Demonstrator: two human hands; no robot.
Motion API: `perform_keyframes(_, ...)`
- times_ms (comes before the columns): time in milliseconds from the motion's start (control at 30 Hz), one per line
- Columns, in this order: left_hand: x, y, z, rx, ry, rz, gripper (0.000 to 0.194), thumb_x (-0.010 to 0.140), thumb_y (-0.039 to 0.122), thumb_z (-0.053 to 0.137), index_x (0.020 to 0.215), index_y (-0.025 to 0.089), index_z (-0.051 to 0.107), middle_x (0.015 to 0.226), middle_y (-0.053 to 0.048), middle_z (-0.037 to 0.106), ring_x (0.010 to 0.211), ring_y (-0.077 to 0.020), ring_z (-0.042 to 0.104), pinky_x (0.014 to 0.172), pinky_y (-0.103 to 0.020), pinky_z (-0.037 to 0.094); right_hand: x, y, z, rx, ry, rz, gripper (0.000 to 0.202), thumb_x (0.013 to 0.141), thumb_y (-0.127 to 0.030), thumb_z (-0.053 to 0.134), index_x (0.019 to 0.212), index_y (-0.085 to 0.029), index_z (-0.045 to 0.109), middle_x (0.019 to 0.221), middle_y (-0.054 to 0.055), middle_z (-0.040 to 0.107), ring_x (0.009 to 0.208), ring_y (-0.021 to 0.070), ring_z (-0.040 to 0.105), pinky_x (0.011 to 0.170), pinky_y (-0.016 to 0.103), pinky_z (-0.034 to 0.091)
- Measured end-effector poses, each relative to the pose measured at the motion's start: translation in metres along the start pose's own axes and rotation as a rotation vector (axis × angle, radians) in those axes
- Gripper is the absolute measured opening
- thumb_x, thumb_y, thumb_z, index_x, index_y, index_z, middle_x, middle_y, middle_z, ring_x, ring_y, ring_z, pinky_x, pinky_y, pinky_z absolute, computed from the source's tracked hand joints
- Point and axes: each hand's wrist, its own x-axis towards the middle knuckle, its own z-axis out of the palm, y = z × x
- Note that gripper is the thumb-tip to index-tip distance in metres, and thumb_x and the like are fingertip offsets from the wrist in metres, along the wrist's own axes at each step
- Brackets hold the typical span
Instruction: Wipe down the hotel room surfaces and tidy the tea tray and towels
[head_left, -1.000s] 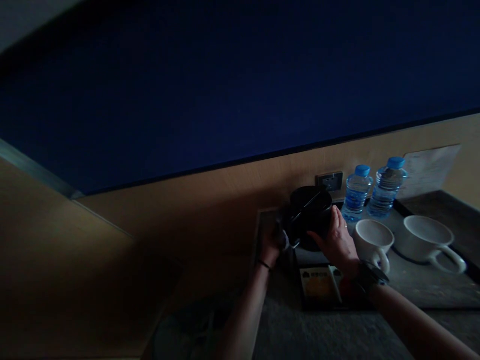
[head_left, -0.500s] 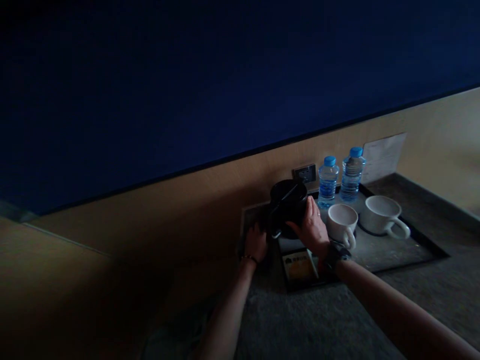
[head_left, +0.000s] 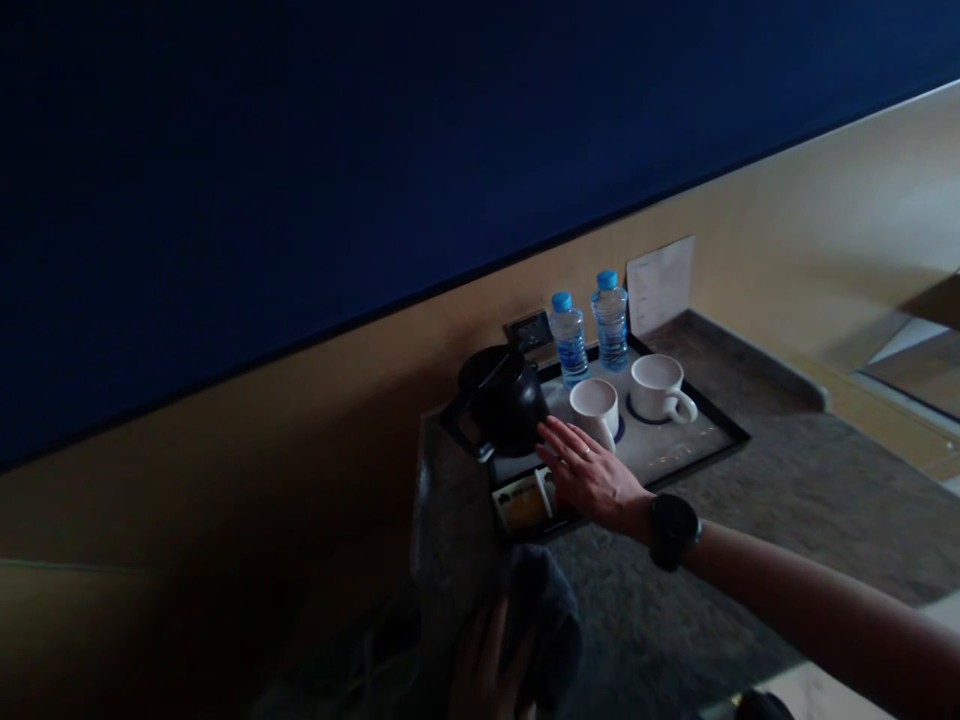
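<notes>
My right hand (head_left: 589,475), with a ring and a dark watch, reaches over the front of the tray (head_left: 694,455), fingers extended beside the black kettle (head_left: 511,405). Its fingertips are at the kettle's lower right side. Low in the picture, my left hand (head_left: 487,660) is on a dark cloth (head_left: 546,625), its fingers against the bunched fabric. Two white mugs (head_left: 595,402) (head_left: 656,385) stand on the tray. Packets (head_left: 523,503) lie in its front left compartment, partly beside my right hand.
Two water bottles with blue caps (head_left: 570,345) (head_left: 611,325) stand at the tray's back. Behind them are a wall socket (head_left: 529,331) and a white card (head_left: 660,285) leaning on the wall. The grey counter (head_left: 802,480) has a raised edge at the right.
My left hand has come down from beside the kettle and is now at the dark cloth. My right hand has moved lower on the kettle's side. The view has shifted right.
</notes>
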Motion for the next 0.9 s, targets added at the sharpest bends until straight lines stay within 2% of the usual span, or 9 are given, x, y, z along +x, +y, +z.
perform_keyframes(67,0.031,0.028,0.000,-0.040,0.025,-0.008,0.068,0.069,0.015,0.058,0.134,0.037,0.057,0.143,-0.006,0.053,0.128,-0.0320,0.051,0.098,-0.043,0.052,-0.024,0.011,-0.021,0.022,0.031,0.015,0.040,0.095,-0.011,0.044,0.133,-0.003,0.051,0.150,0.021,0.031,0.144,0.0304,0.015,0.112,0.052,0.039)
perform_keyframes(167,0.081,0.081,0.004,-0.095,0.077,-0.092,0.061,0.077,0.017,0.055,0.134,0.037,0.056,0.147,-0.007,0.048,0.128,-0.0319,0.050,0.099,-0.047,0.051,-0.077,0.037,-0.055,0.022,0.072,0.159,0.037,0.100,-0.019,0.038,0.130,-0.004,0.053,0.148,0.021,0.036,0.142,0.0304,0.022,0.107,0.051,0.046)
perform_keyframes(333,0.169,0.178,0.010,-0.228,0.036,-0.188,0.051,0.085,0.023,0.054,0.135,0.032,0.056,0.148,-0.012,0.043,0.129,-0.0328,0.048,0.104,-0.052,0.047,-0.214,0.104,-0.104,-0.128,0.099,0.476,0.044,0.103,-0.036,0.034,0.125,-0.005,0.055,0.143,0.023,0.041,0.134,0.0360,0.036,0.097,0.057,0.052)
perform_keyframes(467,0.249,0.264,0.018,-0.302,-0.010,-0.092,0.051,0.084,0.034,0.059,0.135,0.028,0.056,0.149,-0.015,0.040,0.127,-0.0364,0.046,0.106,-0.055,0.043,-0.308,0.150,-0.129,-0.184,0.115,0.604,0.048,0.103,-0.043,0.034,0.119,-0.005,0.058,0.133,0.024,0.049,0.125,0.0386,0.046,0.095,0.059,0.051)
perform_keyframes(533,0.288,0.304,0.022,-0.330,-0.005,-0.005,0.048,0.087,0.034,0.055,0.135,0.028,0.056,0.147,-0.014,0.041,0.123,-0.0358,0.048,0.104,-0.054,0.045,-0.332,0.163,-0.137,-0.154,0.109,0.594,0.047,0.102,-0.044,0.033,0.120,-0.007,0.057,0.130,0.022,0.052,0.123,0.0376,0.048,0.094,0.058,0.052)
perform_keyframes(600,0.326,0.332,0.022,-0.351,-0.009,0.066,0.044,0.090,0.030,0.048,0.133,0.029,0.057,0.143,-0.013,0.046,0.116,-0.0329,0.052,0.099,-0.050,0.048,-0.342,0.169,-0.142,-0.117,0.108,0.580,0.045,0.102,-0.044,0.033,0.120,-0.009,0.055,0.125,0.020,0.055,0.118,0.0356,0.053,0.090,0.055,0.055)
perform_keyframes(700,0.383,0.339,0.007,-0.375,-0.019,0.037,0.044,0.088,0.024,0.049,0.131,0.027,0.058,0.135,-0.013,0.052,0.109,-0.0276,0.055,0.096,-0.044,0.050,-0.339,0.172,-0.144,-0.089,0.130,0.565,0.044,0.103,-0.042,0.032,0.121,-0.008,0.053,0.120,0.019,0.059,0.107,0.0324,0.060,0.084,0.049,0.059)
perform_keyframes(800,0.447,0.309,-0.014,-0.334,0.037,-0.159,0.048,0.087,0.020,0.050,0.134,0.025,0.055,0.135,-0.012,0.050,0.116,-0.0252,0.052,0.103,-0.039,0.045,-0.329,0.171,-0.141,-0.110,0.098,0.620,0.044,0.104,-0.039,0.028,0.126,-0.009,0.051,0.126,0.019,0.056,0.106,0.0319,0.061,0.079,0.047,0.062)
perform_keyframes(900,0.508,0.276,-0.015,-0.273,-0.043,-0.375,0.046,0.089,0.021,0.047,0.134,0.023,0.054,0.129,-0.013,0.054,0.117,-0.0247,0.053,0.102,-0.038,0.044,-0.321,0.168,-0.140,-0.127,0.042,0.714,0.039,0.104,-0.033,0.026,0.127,-0.013,0.050,0.129,0.015,0.055,0.101,0.0281,0.064,0.067,0.040,0.064)
